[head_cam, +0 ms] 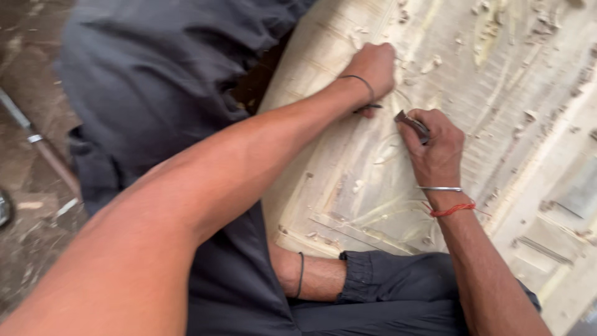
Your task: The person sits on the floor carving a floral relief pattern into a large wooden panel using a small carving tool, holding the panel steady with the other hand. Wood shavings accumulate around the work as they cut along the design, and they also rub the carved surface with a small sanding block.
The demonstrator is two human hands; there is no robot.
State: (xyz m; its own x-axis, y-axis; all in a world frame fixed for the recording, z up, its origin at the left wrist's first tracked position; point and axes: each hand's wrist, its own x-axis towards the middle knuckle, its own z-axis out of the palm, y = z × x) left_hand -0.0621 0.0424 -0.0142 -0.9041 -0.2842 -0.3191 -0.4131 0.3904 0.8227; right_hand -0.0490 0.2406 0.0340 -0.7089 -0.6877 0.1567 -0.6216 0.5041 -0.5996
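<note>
The head camera looks down at a big pale wooden panel [472,93] that lies flat in front of the person; it has cut lines and grooves all over it, and little wood chips [435,62] lie on top.

The right hand [435,149] sits on the wood near the middle of the panel; its fingers are curled tight around one small dark carving tool [411,124], and the tip of the tool points down toward the wood, just beside the left hand. I think it is held low and close like this so the cut can be small and neat.

The left hand [373,68] is closed into a loose fist; it rests on the panel right next to the tool — most likely to keep the tool steady. Something thin and dark pokes out from under it, but I cannot tell what it is, or if the fingers hold it.

Counting: two hands, one tool that I can see clearly, one panel; one thin band on the left wrist; a metal bangle [439,188] and a red thread [453,210] on the right wrist.

The person sits in dark clothes [155,74] with a bare leg tucked under the panel's edge — one dark anklet shows; a long stick [37,143] lies on the dirt floor at the left.
</note>
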